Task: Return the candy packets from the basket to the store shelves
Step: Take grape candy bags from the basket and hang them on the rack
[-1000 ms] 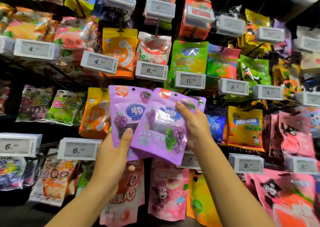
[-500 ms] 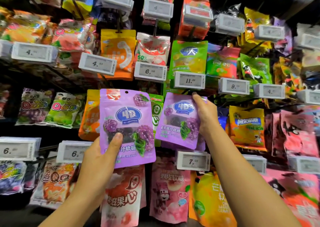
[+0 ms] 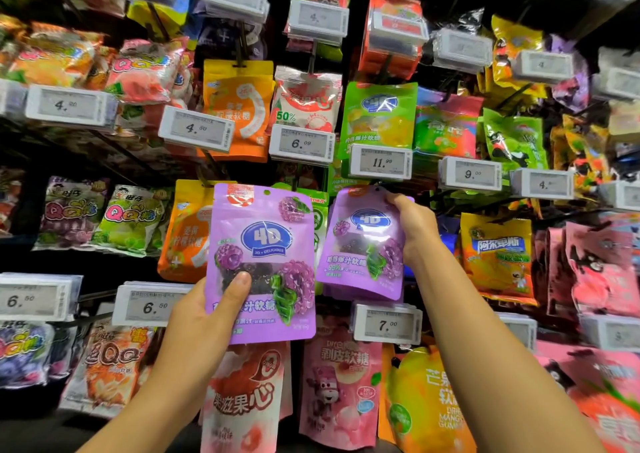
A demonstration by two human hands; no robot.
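My left hand [image 3: 204, 317] grips a purple 4D grape candy packet [image 3: 263, 241] by its lower left, thumb across the front, and holds it upright in front of the hanging rows. My right hand [image 3: 414, 225] pinches the top right corner of a second, identical purple packet [image 3: 360, 244]. That packet sits farther back, up against the peg row just above the 7.00 price tag [image 3: 386, 324]. Whether its hole is on the peg is hidden. The basket is out of view.
Hanging candy packets fill the rack: orange packets [image 3: 187, 238] left of my packet, yellow [image 3: 497, 255] and pink ones [image 3: 599, 272] at right, pink ones [image 3: 337, 380] below. White price tags such as 6.80 [image 3: 150, 305] and 11.99 [image 3: 381, 161] jut out on peg ends.
The two overlapping purple packets have separated. My right hand carried its packet right and back to the peg row; my left hand kept the other one and brought it upright.
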